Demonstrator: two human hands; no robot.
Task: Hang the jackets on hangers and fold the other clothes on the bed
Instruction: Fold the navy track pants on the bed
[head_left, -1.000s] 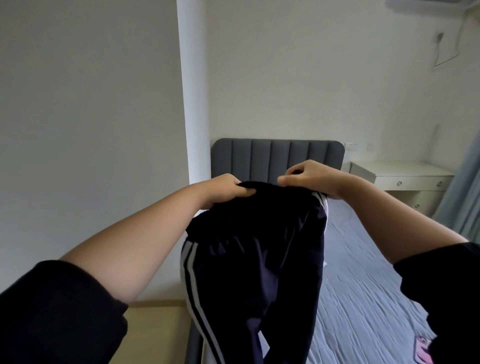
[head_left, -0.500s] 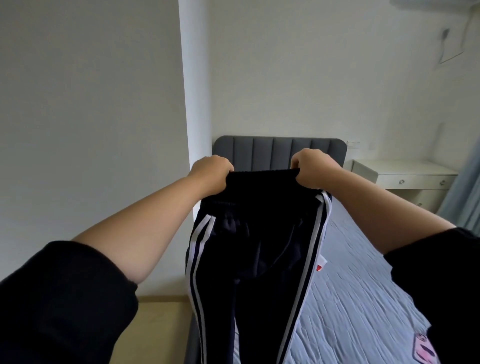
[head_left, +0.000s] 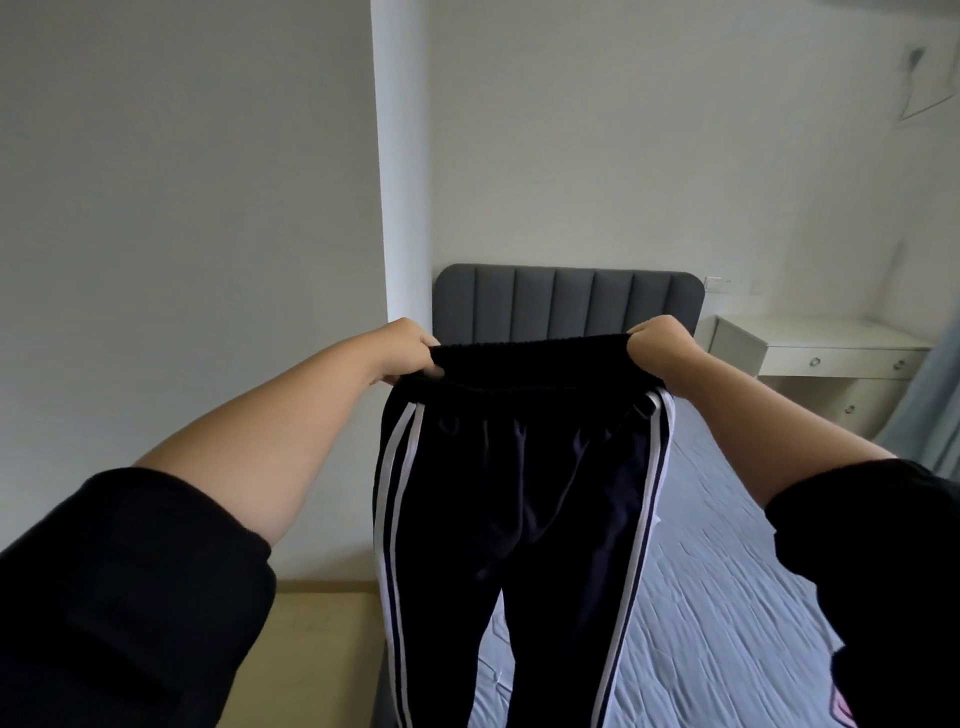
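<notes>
Dark striped track trousers (head_left: 519, 493) hang above the left edge of the bed (head_left: 727, 597), long axis vertical, legs down | left hand (head_left: 410, 351) and right hand (head_left: 662, 345) each grip one waistband end, level, equally near | open bedding lies below, rightward.
</notes>
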